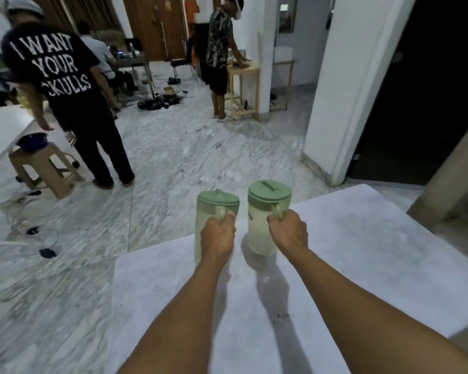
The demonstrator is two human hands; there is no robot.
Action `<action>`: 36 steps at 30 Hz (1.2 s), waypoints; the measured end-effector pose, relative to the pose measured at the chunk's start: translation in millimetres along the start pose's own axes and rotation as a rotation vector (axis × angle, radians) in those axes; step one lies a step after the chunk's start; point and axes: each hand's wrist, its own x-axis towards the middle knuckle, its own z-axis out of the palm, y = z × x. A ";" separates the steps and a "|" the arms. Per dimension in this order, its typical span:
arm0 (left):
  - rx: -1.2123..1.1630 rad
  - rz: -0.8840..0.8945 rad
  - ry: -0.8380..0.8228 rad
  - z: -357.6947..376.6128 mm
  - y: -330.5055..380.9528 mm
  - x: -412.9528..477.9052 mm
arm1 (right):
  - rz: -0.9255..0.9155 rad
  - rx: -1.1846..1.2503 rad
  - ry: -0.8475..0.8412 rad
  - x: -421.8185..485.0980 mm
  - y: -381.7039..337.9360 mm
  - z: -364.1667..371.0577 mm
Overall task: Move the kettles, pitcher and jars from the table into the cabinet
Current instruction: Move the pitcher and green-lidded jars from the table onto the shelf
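Clasping handles, each hand's grip closes around a translucent green-lidded jug: left hand (217,236), left jug (214,211), right hand (291,233), right jug (264,220).

Both forearms bare all the way down, no sleeves showing, nothing on either wrist: left hand (217,237), right hand (289,233).

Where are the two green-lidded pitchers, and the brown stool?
Left pitcher (203,225): head view, on its translucent body left of the hand's grip.
Right pitcher (257,225): head view, on its pale body below the lid.
Brown stool (55,182): head view, on its front leg.
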 end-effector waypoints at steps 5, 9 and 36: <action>-0.163 0.157 -0.163 16.8 55.4 -61.1 | 0.038 0.350 0.276 -55.6 4.6 -84.4; -0.248 0.260 -0.355 51.6 95.6 -135.9 | 0.018 0.571 0.512 -113.6 28.5 -168.7; -0.429 0.561 -1.323 397.0 224.0 -745.9 | 0.043 0.500 1.586 -406.2 339.7 -738.4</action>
